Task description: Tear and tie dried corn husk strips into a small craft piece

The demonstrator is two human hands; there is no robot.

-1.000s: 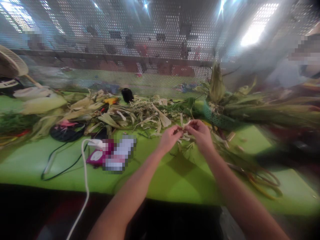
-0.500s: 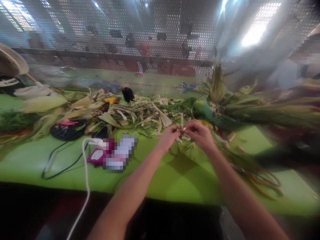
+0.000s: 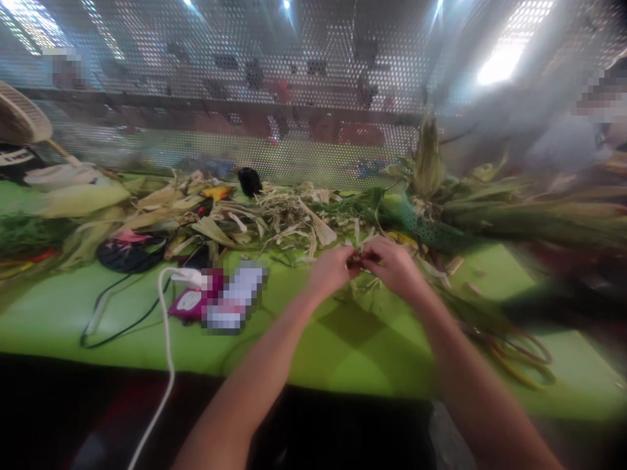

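Between the two sets of fingertips, held a pale husk strip (image 3: 361, 259) just above the green table (image 3: 343, 352). Closed the left hand (image 3: 333, 271) on it from one side and the right hand (image 3: 396, 267) from the other, with fingers curled in tight and thumbs almost meeting over the strip. Could not make out its exact shape through the blur. Directly under the grip, left a few loose husk scraps (image 3: 365, 287) lying on the table. Just beyond the grip, saw a long heap of dry husks (image 3: 274, 219) spread along the table's far side, and beyond the right hand a teal perforated piece (image 3: 428, 234) among leafy green stalks (image 3: 514, 219). Below the right forearm, noted orange-yellow loops (image 3: 519, 359) on the table. Well off to the left of the grip, found a pink device (image 3: 189, 303) with a white cable (image 3: 166, 352) running to it, a thin black cable (image 3: 112, 329) and a flat black round thing (image 3: 128, 256). Farthest from the grip, faced a perforated metal screen (image 3: 313, 85) standing behind the heap.
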